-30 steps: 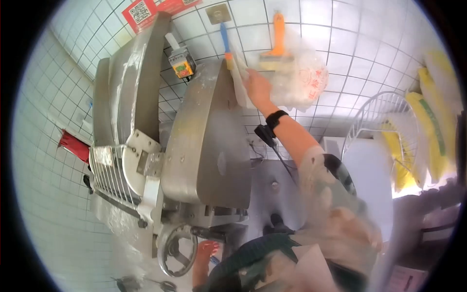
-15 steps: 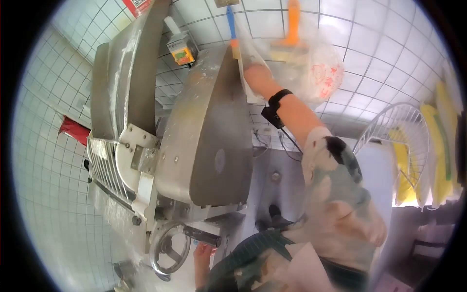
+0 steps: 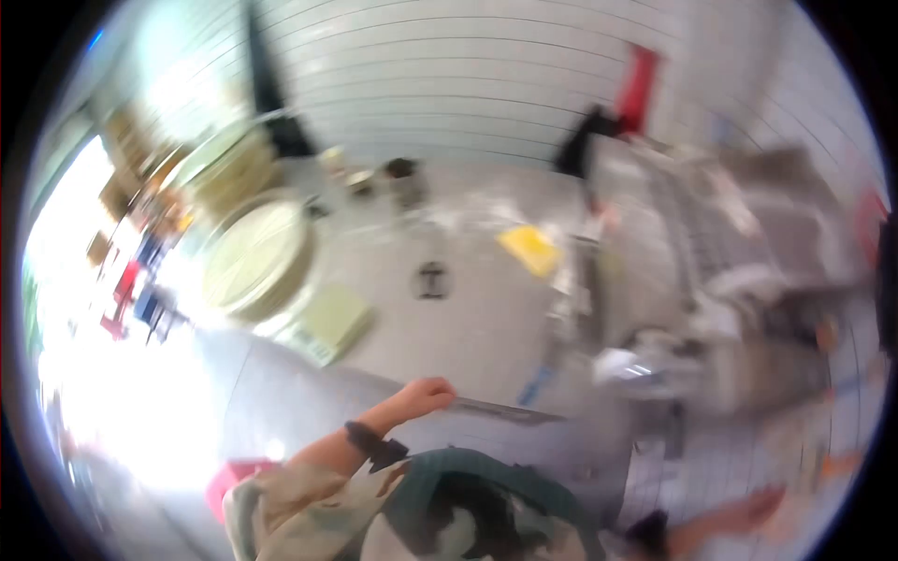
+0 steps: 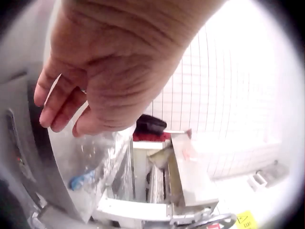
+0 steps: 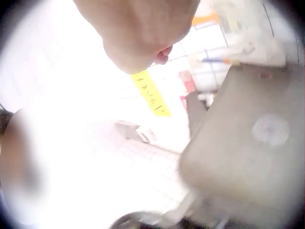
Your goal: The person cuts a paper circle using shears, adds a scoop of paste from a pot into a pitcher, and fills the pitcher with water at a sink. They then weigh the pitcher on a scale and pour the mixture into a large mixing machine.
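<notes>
My left hand (image 3: pixel 426 397) hangs at the front edge of the grey worktop (image 3: pixel 468 355). In the left wrist view its fingers (image 4: pixel 62 102) are loosely bent with nothing between them. A blue item (image 4: pixel 83 180) lies on the worktop below it. My right hand (image 3: pixel 744 512) is low on the right in the head view, blurred, its fingers reaching outward beside the metal machine (image 5: pixel 238 143). In the right wrist view that hand shows from the side, most fingers hidden, and a yellow strip with writing (image 5: pixel 151 94) overlaps its lower edge. No object shows in its grasp.
Round pale tubs (image 3: pixel 257 257) and a pale green box (image 3: pixel 332 323) stand on the worktop's left. A yellow card (image 3: pixel 530 251) lies near the machine, and a dark cup (image 3: pixel 404 182) stands at the back. Brushes, one orange-handled (image 5: pixel 206 19), hang on the tiled wall.
The head view has swung left to the worktop and tubs. My right hand has come away from the clear bag by the wall brushes; my left hand has left the handwheel area for the worktop edge.
</notes>
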Demonstrator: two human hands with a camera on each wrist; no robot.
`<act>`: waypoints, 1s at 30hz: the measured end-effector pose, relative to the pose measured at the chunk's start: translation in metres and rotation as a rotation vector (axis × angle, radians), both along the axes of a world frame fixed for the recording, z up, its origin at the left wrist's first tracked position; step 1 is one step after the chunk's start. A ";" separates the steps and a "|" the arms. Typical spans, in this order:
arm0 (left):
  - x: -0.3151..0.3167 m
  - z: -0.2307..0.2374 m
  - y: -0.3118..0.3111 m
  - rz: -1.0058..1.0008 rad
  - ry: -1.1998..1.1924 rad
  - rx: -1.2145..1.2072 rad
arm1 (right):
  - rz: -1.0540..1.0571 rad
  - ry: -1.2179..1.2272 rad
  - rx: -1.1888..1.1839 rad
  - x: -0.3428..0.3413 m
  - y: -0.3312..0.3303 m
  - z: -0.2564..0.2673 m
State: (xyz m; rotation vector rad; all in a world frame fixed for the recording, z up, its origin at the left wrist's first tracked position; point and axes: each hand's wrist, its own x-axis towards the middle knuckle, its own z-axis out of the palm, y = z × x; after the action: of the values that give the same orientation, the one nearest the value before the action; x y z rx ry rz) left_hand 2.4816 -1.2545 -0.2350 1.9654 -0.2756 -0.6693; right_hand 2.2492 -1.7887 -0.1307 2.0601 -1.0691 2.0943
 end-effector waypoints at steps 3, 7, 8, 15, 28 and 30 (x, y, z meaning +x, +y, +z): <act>-0.021 -0.008 0.090 0.173 -0.013 0.008 | 0.406 -0.553 -0.018 0.099 0.172 0.084; -0.052 0.002 0.193 0.362 -0.016 -0.022 | 0.629 -0.029 0.161 0.147 0.286 0.081; -0.067 -0.001 0.217 0.409 -0.012 -0.034 | 0.686 0.073 0.124 0.156 0.326 0.087; -0.122 -0.009 0.357 0.896 0.010 -0.079 | 1.604 0.040 -0.078 0.288 0.586 0.118; -0.264 0.039 0.522 1.896 -0.020 -0.286 | 2.799 0.517 -0.383 0.350 0.987 0.136; -0.257 0.052 0.546 1.997 -0.226 -0.659 | 2.925 0.349 -0.547 0.336 1.049 0.143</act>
State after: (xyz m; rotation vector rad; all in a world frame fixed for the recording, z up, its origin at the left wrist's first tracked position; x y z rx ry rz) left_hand 2.2244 -0.7083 -0.1832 0.8583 1.1010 0.8563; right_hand 2.5856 -0.7394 0.0124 -1.1100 -1.7950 -0.1020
